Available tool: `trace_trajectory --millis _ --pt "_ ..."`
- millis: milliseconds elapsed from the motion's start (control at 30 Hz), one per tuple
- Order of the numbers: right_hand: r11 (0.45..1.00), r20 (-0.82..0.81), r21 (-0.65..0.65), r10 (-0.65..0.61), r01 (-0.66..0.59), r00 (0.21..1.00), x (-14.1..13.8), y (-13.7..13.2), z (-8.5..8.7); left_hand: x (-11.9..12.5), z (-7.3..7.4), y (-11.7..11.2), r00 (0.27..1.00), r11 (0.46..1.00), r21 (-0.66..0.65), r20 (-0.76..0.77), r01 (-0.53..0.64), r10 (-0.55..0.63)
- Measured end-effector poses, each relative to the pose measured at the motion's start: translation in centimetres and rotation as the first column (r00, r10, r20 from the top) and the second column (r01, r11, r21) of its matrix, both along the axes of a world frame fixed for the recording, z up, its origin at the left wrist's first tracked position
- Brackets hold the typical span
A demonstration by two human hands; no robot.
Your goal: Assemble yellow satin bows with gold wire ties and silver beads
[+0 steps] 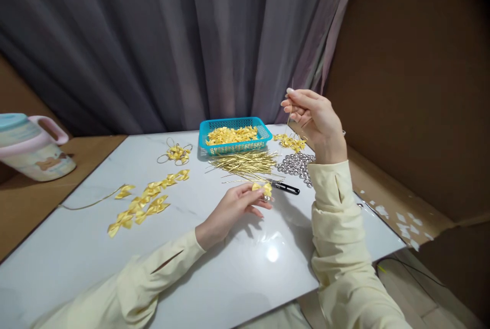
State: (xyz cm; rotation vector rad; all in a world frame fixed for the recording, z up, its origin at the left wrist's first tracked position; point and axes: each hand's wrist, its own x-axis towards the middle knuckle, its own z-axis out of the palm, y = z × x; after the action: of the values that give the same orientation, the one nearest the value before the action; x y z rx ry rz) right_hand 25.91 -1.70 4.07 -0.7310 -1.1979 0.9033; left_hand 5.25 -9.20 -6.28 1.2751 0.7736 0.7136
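My left hand (231, 210), low over the middle of the table, pinches a yellow ribbon bow (262, 188) with a small silver bead or bell (267, 198) at its lower edge. Raised well above the table on the right, my right hand (319, 120) pinches a thin, pale strand (288, 121) between thumb and forefinger. The strand hangs downward; its lower end is too fine to follow. A black-handled cutter (286, 187) lies just beyond the left fingertips. Behind it are a pile of gold wire ties (245, 162) and many silver beads or bells (294, 163).
A blue basket (204, 141) of yellow bows stands at the back. Loose bows (141, 201) lie at left, near a bow cluster with loops (178, 153); more bows (293, 143) lie back right. A large cup (34, 153) stands far left. Cardboard (406, 89) walls the right side.
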Motion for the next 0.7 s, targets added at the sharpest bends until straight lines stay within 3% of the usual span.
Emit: trace_trajectory --millis 300,700 --pt "0.999 -0.024 0.001 0.042 -0.042 0.999 -0.1 0.0 0.0 0.1 -0.8 0.0 0.999 0.998 0.061 -0.051 0.021 -0.018" --pt "0.990 0.008 0.067 -0.128 0.127 0.992 2.2 -0.5 0.2 -0.1 -0.8 0.0 0.996 0.991 0.129 -0.084 -0.028 0.039"
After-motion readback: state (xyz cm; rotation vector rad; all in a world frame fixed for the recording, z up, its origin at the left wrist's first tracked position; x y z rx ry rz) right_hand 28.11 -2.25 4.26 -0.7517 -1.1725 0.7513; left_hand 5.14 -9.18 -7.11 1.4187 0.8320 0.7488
